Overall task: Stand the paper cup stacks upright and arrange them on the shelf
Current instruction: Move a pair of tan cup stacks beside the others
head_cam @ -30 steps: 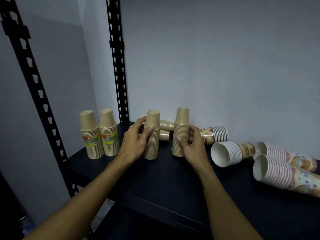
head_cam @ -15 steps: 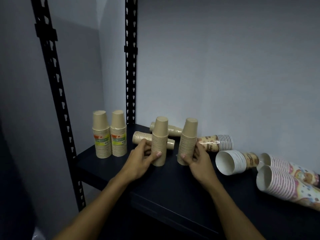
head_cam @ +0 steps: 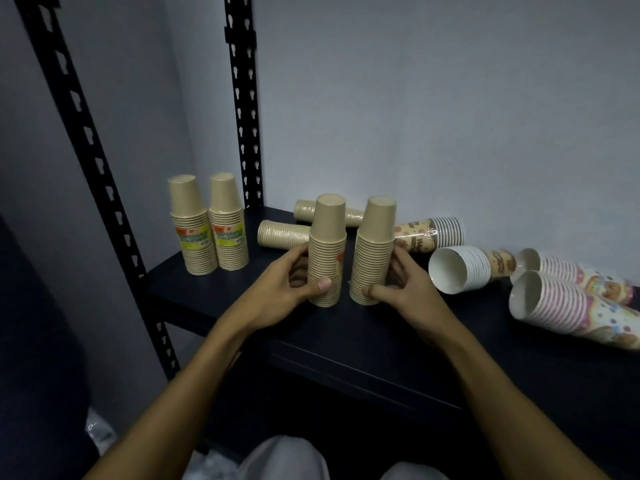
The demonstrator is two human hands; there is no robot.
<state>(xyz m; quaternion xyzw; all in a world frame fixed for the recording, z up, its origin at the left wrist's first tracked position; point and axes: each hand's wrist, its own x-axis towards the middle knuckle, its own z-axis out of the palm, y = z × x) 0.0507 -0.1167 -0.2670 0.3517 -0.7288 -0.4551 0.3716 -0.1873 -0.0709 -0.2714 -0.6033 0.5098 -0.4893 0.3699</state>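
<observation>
Your left hand (head_cam: 284,289) curled round the lower half of one upright kraft cup stack (head_cam: 327,249), thumb across its front, so that grip held the stack. Your right hand (head_cam: 405,289) gripped the neighbouring upright kraft stack (head_cam: 374,251) the same way, thumb low on its front and fingers behind. Both stacks stood mouth-down near the middle of the black shelf (head_cam: 346,334), just beside each other but apart.

At the shelf's left end two labelled kraft stacks (head_cam: 209,225) stood upright side by side, close to the slotted black upright (head_cam: 244,98). Behind your left hand two more kraft stacks (head_cam: 282,233) lay on their sides. To the right, a brown-printed stack (head_cam: 429,233) lay by the wall, a white-mouthed stack (head_cam: 460,273) lay in front of it, and two pink-striped printed stacks (head_cam: 561,306) lay on their sides at the far right.
</observation>
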